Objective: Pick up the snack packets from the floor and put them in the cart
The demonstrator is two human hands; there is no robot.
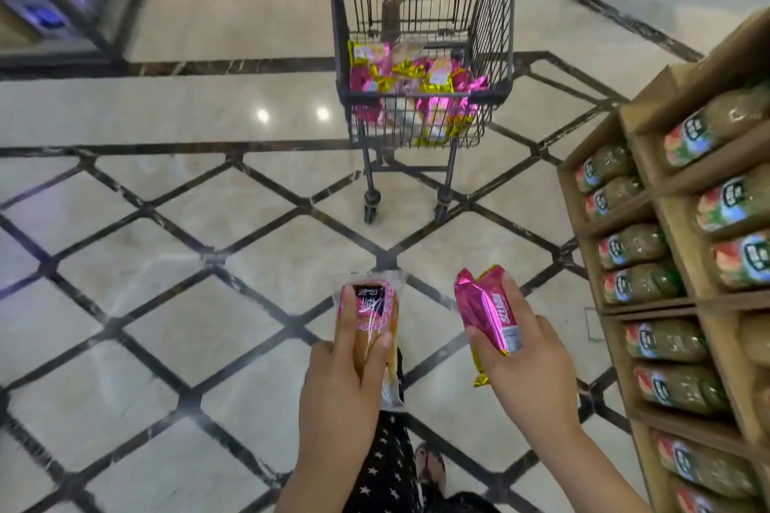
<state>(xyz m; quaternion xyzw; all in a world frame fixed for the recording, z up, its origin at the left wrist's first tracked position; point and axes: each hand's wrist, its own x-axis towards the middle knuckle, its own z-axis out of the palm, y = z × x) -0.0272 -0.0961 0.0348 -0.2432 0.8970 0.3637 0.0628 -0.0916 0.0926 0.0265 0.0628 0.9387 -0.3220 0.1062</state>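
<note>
Left hand [346, 383] grips clear-wrapped packet [372, 302], right hand [526, 367] pink foil packet [483, 306]

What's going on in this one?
A person stands on a patterned marble floor in a shop, with a snack packet in each hand. The left hand grips a clear-wrapped packet with a pink label, and the right hand holds a pink foil packet. The cart stands ahead, apart from the hands, with a heap of packets already in it. No packets show on the floor.
</note>
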